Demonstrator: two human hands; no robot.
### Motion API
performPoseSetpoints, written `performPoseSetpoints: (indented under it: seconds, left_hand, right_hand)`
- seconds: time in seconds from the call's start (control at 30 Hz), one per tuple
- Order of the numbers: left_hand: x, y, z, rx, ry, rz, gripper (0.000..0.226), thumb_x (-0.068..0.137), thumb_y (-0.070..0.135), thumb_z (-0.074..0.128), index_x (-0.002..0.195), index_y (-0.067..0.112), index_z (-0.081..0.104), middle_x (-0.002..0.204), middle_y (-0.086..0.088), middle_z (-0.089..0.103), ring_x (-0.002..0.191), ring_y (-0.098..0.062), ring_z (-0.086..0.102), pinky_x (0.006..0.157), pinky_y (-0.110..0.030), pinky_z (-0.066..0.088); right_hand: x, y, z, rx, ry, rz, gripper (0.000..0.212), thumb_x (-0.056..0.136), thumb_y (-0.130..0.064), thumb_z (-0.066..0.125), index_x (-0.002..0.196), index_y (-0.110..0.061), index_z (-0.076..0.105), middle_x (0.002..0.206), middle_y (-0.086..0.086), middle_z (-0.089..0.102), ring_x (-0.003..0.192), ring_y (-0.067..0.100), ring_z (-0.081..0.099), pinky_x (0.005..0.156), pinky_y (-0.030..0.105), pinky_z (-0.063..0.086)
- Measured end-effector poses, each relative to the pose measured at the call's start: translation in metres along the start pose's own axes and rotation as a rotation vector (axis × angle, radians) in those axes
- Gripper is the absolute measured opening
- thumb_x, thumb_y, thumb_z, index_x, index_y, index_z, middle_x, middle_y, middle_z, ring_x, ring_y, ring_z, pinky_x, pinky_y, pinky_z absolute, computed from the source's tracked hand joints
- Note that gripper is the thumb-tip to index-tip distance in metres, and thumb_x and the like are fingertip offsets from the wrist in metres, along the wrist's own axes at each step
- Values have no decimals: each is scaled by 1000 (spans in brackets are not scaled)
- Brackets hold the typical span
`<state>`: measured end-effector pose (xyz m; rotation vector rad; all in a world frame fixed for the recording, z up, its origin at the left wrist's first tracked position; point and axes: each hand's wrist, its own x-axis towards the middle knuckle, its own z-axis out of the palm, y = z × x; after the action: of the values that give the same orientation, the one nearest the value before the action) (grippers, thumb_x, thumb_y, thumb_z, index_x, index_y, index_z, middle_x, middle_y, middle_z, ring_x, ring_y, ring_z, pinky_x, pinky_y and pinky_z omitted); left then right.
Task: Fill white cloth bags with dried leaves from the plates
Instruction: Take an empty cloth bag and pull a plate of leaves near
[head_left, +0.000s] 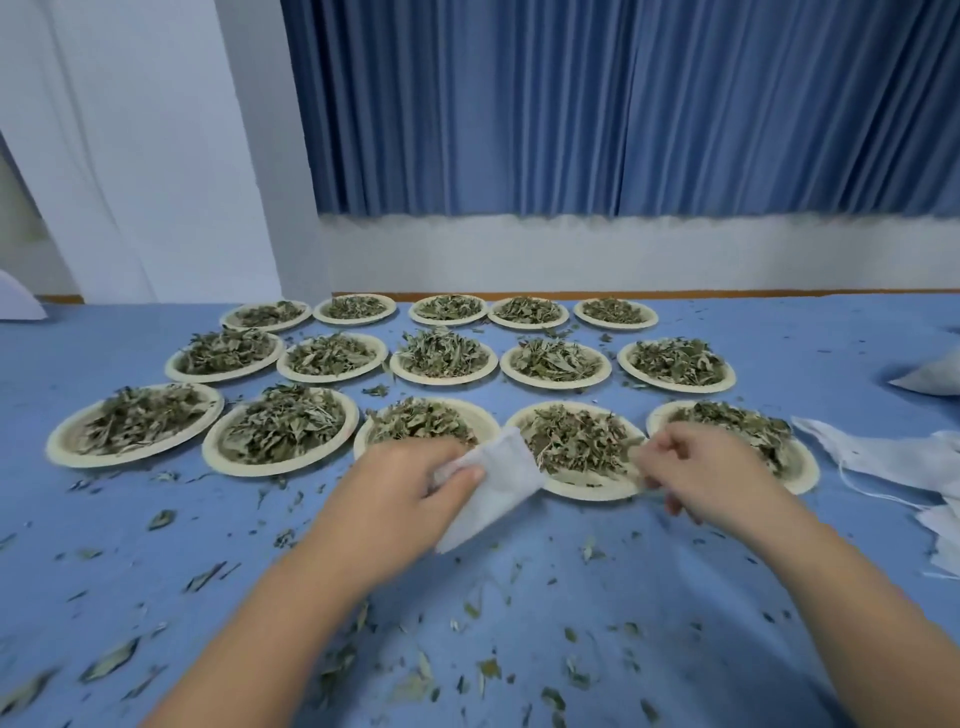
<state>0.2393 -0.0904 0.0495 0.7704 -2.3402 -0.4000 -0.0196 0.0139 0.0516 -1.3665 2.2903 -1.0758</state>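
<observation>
My left hand (410, 488) grips a small white cloth bag (493, 483) by its upper edge, just in front of the near row of plates. The bag hangs flat between two plates of dried leaves. My right hand (711, 473) hovers with curled fingers over the near edge of a cream plate (592, 491) heaped with dried green leaves (571, 436). Whether its fingers pinch any leaves is hidden. Several such plates stand in three rows on the blue tablecloth (597, 597).
A pile of flat white cloth bags (893, 452) with loose strings lies at the right edge. A filled white bag (930, 379) rests farther back on the right. Leaf crumbs litter the cloth. A blue curtain (623, 104) hangs behind the table.
</observation>
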Motion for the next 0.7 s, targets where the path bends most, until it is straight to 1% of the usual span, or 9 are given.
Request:
performPoseSetpoints:
  seconds: [0.07,0.13,0.23,0.33,0.4,0.43,0.53,0.6,0.7]
  left_hand:
    - [0,-4,4,-97,30,-99,35,92,32,60,63,15,53,54,8,45,53,-8,44,49,-21,29]
    - [0,-6,7,-165,38,-171,34,92,33,59,63,16,52,55,11,46,50,-5,41,48,-18,30]
    - [0,-7,10,-223,63,-235,37,94,31,56,66,8,49,57,6,43,49,-4,39,46,-15,30]
    - [0,-6,9,-262,64,-283,30,95,30,53,77,7,54,69,-7,53,53,-5,42,47,-17,28]
    - [1,-4,8,-299,78,-318,23,95,30,54,79,13,58,78,-3,58,58,-6,47,53,-23,32]
    - [2,-3,8,-324,92,-339,21,94,29,55,77,17,59,80,1,59,60,-6,49,55,-25,33]
    - [1,-3,6,-403,107,-392,21,93,29,56,74,24,59,74,6,60,56,-4,50,54,-26,37]
    - [-1,-2,5,-442,114,-423,21,94,30,55,75,27,62,66,13,59,49,-1,48,49,-25,38]
    - [0,0,1,-480,139,-466,23,95,28,53,76,25,66,59,14,57,41,-1,45,42,-21,37]
  right_hand:
    - [8,15,-5,3,17,163,29,88,-21,61,63,-7,59,56,8,67,40,16,56,41,20,39]
    - [13,22,-3,12,17,246,31,86,-17,60,58,-4,62,57,15,67,38,20,54,42,24,41]
    - [17,21,5,2,-1,308,35,86,-21,61,60,1,66,50,11,65,34,16,52,38,20,38]
    - [19,17,13,-41,24,335,41,86,-27,61,54,-2,64,42,5,60,28,10,48,35,17,33]
    - [20,14,18,-44,52,338,41,83,-28,63,51,-3,64,36,1,55,26,9,45,37,17,32]
    - [20,13,21,-36,66,333,39,82,-28,64,53,-2,65,35,1,54,29,11,46,38,18,32]
    - [21,12,21,-10,94,324,30,79,-20,63,59,4,64,40,5,54,37,19,45,43,21,35]
    - [19,15,17,43,83,339,25,78,-13,60,56,-2,57,40,8,54,34,19,42,40,20,35]
    - [14,21,7,153,47,357,18,77,-5,58,60,-3,54,39,9,50,31,17,36,36,17,29]
